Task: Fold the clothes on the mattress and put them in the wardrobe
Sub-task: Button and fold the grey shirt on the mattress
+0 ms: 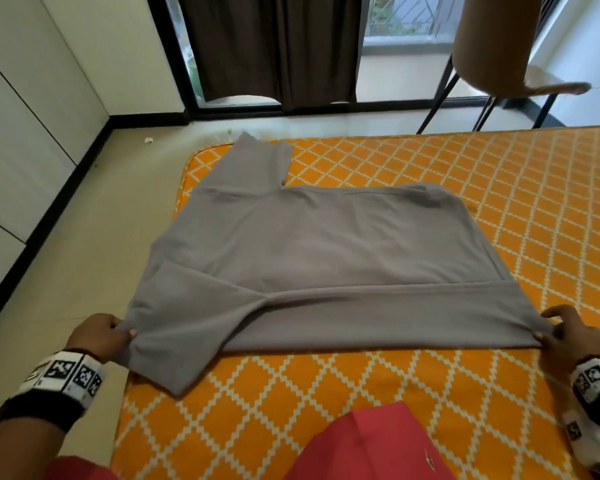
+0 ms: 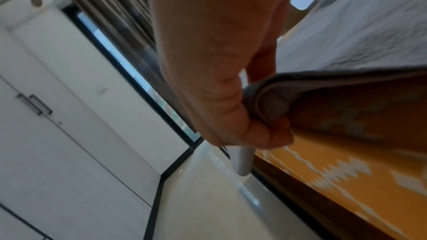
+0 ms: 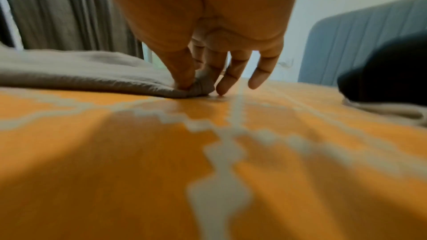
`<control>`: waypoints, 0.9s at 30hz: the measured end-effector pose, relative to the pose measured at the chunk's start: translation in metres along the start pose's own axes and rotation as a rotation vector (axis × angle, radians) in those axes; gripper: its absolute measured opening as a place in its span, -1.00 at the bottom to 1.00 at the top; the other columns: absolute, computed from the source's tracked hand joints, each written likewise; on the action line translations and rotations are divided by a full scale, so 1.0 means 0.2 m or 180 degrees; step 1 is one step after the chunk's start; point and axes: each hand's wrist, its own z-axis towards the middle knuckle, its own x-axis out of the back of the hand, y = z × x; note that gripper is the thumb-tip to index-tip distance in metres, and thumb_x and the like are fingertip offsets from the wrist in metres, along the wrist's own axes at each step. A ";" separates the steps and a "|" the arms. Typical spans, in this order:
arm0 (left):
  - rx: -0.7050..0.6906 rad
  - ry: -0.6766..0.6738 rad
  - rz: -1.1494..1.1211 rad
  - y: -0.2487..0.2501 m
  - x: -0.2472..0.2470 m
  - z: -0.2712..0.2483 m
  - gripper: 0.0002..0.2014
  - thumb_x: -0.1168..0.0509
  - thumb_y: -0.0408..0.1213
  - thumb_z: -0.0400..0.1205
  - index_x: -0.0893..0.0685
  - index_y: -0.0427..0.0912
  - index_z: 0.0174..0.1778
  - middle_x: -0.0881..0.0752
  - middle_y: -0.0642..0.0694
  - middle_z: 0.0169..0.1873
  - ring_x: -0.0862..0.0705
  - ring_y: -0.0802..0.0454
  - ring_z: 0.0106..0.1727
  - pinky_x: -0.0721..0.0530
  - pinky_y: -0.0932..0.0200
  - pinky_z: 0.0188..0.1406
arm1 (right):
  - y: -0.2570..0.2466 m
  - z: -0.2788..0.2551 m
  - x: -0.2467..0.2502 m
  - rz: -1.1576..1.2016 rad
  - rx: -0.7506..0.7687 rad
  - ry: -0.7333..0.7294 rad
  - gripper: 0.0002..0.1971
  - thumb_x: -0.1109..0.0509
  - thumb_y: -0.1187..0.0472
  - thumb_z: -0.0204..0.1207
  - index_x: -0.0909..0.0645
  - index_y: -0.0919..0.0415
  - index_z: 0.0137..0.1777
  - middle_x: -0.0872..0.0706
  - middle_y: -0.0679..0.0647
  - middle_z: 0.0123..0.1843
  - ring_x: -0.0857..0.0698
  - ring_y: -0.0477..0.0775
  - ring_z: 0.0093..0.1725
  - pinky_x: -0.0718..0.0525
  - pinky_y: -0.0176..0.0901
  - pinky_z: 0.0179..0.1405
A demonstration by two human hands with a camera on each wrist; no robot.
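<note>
I see the orange patterned mattress point(image 1: 395, 393) filling the scene, with the grey T-shirt point(image 1: 309, 258) spread flat on its left part, well short of any wardrobe. The shirt's long axis runs left to right; one sleeve points to the far left corner, and the near edge is already doubled over. So I judge I am mid-fold. My left hand point(image 1: 101, 336) pinches the near left corner, slightly lifted; my right hand point(image 1: 568, 336) pinches the near right corner between thumb and forefinger, other fingers loose. Next, I'd carry both corners together toward the far edge, keeping them level.
</note>
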 end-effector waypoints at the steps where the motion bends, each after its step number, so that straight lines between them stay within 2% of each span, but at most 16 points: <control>1: -0.0022 0.0025 0.0040 0.00 0.01 -0.03 -0.73 -0.45 -0.28 0.55 -0.68 -0.35 -0.42 -0.68 -0.30 -0.41 -0.64 -0.21 -0.31 -0.46 0.09 -0.36 | -0.07 -0.04 0.04 -0.0114 -0.0079 -0.0033 -0.54 -0.56 0.09 0.36 -0.35 -0.18 0.09 -0.70 0.16 -0.16 -0.67 0.34 -0.12 -0.66 0.39 0.03; 3: -0.0101 0.0341 -0.0075 0.01 0.02 -0.10 -0.76 -0.47 -0.24 0.55 -0.67 -0.28 -0.38 -0.67 -0.24 -0.41 -0.61 -0.20 -0.31 -0.46 0.07 -0.31 | -0.30 -0.15 0.15 -0.0233 -0.0146 0.0190 -0.45 -0.60 0.08 0.33 -0.51 0.04 0.29 -0.60 0.35 0.18 -0.58 0.46 0.15 -0.57 0.40 0.16; 4: -0.0135 0.0562 -0.0224 0.00 0.02 -0.12 -0.77 -0.46 -0.24 0.55 -0.64 -0.23 -0.38 -0.64 -0.20 -0.41 -0.58 -0.19 -0.30 -0.44 0.07 -0.29 | -0.43 -0.21 0.20 -0.0139 0.0061 0.0390 -0.43 -0.63 0.12 0.31 -0.56 0.12 0.31 -0.54 0.40 0.26 -0.54 0.50 0.22 -0.55 0.41 0.19; 6: -0.0266 0.0882 -0.0473 0.01 0.02 -0.18 -0.77 -0.45 -0.26 0.56 -0.60 -0.21 -0.37 -0.62 -0.19 -0.40 -0.56 -0.21 -0.29 -0.43 0.05 -0.27 | -0.75 -0.36 0.26 0.0195 0.1007 0.0629 -0.46 -0.68 0.21 0.26 -0.64 0.24 0.26 -0.58 0.45 0.25 -0.55 0.53 0.23 -0.55 0.38 0.22; 8: -0.0439 0.1096 -0.0665 0.02 0.03 -0.22 -0.79 -0.41 -0.34 0.58 -0.58 -0.30 -0.33 -0.64 -0.31 -0.32 -0.59 -0.32 -0.23 -0.45 0.01 -0.25 | -1.07 -0.50 0.26 0.0508 0.2022 0.0435 -0.53 -0.67 0.21 0.29 -0.67 0.23 0.20 -0.66 0.35 0.21 -0.60 0.45 0.23 -0.53 0.29 0.28; 10: -0.0617 0.1363 -0.0867 0.03 0.04 -0.25 -0.82 -0.36 -0.42 0.59 -0.55 -0.38 -0.29 -0.60 -0.41 -0.23 -0.59 -0.41 -0.16 -0.45 -0.08 -0.23 | -1.41 -0.67 0.23 0.0595 0.2870 0.0103 -0.61 -0.61 0.12 0.34 -0.69 0.14 0.17 -0.69 0.21 0.18 -0.63 0.35 0.21 -0.54 0.19 0.27; 12: -0.0731 0.1561 -0.0966 0.04 0.04 -0.27 -0.85 -0.29 -0.41 0.62 -0.49 -0.34 -0.24 -0.54 -0.37 -0.23 -0.54 -0.35 -0.20 -0.41 -0.08 -0.26 | -1.76 -0.91 0.21 0.0643 0.3433 -0.0254 -0.63 -0.55 0.07 0.37 -0.68 0.09 0.18 -0.70 0.12 0.17 -0.65 0.25 0.20 -0.56 0.08 0.26; 14: -0.0890 0.1646 -0.0950 0.04 0.04 -0.28 -0.85 -0.23 -0.38 0.66 -0.44 -0.30 -0.21 -0.52 -0.32 -0.27 -0.50 -0.30 -0.27 -0.38 -0.05 -0.32 | -2.06 -1.18 0.16 0.0774 0.3773 -0.0628 -0.58 -0.58 0.08 0.39 -0.65 0.10 0.23 -0.69 0.10 0.17 -0.65 0.17 0.18 -0.57 0.07 0.25; 16: -0.0963 0.1645 -0.1060 0.04 0.03 -0.29 -0.84 -0.21 -0.36 0.69 -0.41 -0.29 -0.17 -0.52 -0.29 -0.37 -0.51 -0.32 -0.34 -0.39 -0.06 -0.39 | -2.26 -1.45 0.08 0.0895 0.3837 -0.0936 -0.45 -0.60 -0.02 0.38 -0.57 0.08 0.35 -0.65 0.09 0.25 -0.63 0.14 0.21 -0.58 0.12 0.26; 17: -0.1004 0.1633 -0.1184 0.04 0.02 -0.30 -0.84 -0.20 -0.35 0.70 -0.39 -0.29 -0.16 -0.51 -0.26 -0.42 -0.51 -0.33 -0.37 -0.39 -0.07 -0.42 | -2.32 -1.56 0.01 0.0935 0.3780 -0.1088 -0.33 -0.58 -0.12 0.37 -0.48 0.05 0.44 -0.59 0.08 0.35 -0.59 0.13 0.29 -0.57 0.12 0.31; 19: -0.1205 0.1516 -0.1556 0.06 0.01 -0.31 -0.82 -0.19 -0.33 0.72 -0.37 -0.29 -0.15 -0.50 -0.22 -0.48 -0.48 -0.28 -0.43 -0.35 -0.06 -0.47 | -2.36 -1.74 -0.13 0.1277 0.3475 -0.1348 -0.08 -0.53 -0.31 0.31 -0.27 0.01 0.60 -0.41 0.02 0.53 -0.44 0.08 0.47 -0.50 0.09 0.44; 20: -0.1296 0.1409 -0.1795 0.07 0.01 -0.31 -0.80 -0.19 -0.29 0.73 -0.37 -0.27 -0.17 -0.52 -0.21 -0.48 -0.50 -0.25 -0.43 -0.35 -0.03 -0.48 | -2.35 -1.78 -0.20 0.1633 0.3199 -0.1464 -0.04 -0.53 -0.36 0.27 -0.23 -0.02 0.60 -0.37 -0.03 0.53 -0.41 0.04 0.49 -0.48 0.04 0.45; 22: -0.1419 0.1164 -0.2273 0.09 0.01 -0.29 -0.75 -0.22 -0.15 0.73 -0.39 -0.16 -0.21 -0.59 -0.13 -0.44 -0.59 -0.13 -0.37 -0.44 0.00 -0.44 | -2.35 -1.77 -0.28 0.2251 0.2619 -0.1745 -0.09 -0.59 -0.29 0.25 -0.27 -0.03 0.54 -0.40 -0.08 0.43 -0.46 0.00 0.42 -0.53 -0.05 0.41; 23: -0.1493 0.0978 -0.2561 0.10 0.00 -0.27 -0.73 -0.23 -0.07 0.71 -0.40 -0.12 -0.22 -0.62 -0.01 -0.44 -0.62 -0.02 -0.35 -0.50 0.02 -0.41 | -2.35 -1.74 -0.30 0.2305 0.2549 -0.1846 -0.12 -0.64 -0.20 0.26 -0.30 -0.02 0.51 -0.42 -0.07 0.40 -0.49 0.01 0.40 -0.55 -0.07 0.39; 25: -0.1708 0.0397 -0.3157 0.13 -0.01 -0.26 -0.71 -0.21 0.04 0.66 -0.45 -0.11 -0.20 -0.68 0.09 -0.40 -0.68 0.14 -0.30 -0.59 0.15 -0.31 | -2.37 -1.66 -0.32 0.2218 0.2722 -0.1745 -0.14 -0.70 -0.07 0.23 -0.36 0.01 0.49 -0.48 -0.05 0.40 -0.51 -0.04 0.37 -0.54 -0.15 0.39; 27: -0.1906 -0.0247 -0.3544 0.17 -0.02 -0.27 -0.67 -0.22 0.06 0.67 -0.54 -0.18 -0.10 -0.76 0.01 -0.26 -0.75 0.12 -0.16 -0.67 0.21 -0.20 | -2.38 -1.59 -0.34 0.2262 0.2843 -0.1490 -0.32 -0.64 0.07 0.30 -0.48 0.08 0.41 -0.61 -0.01 0.28 -0.60 -0.10 0.23 -0.58 -0.20 0.26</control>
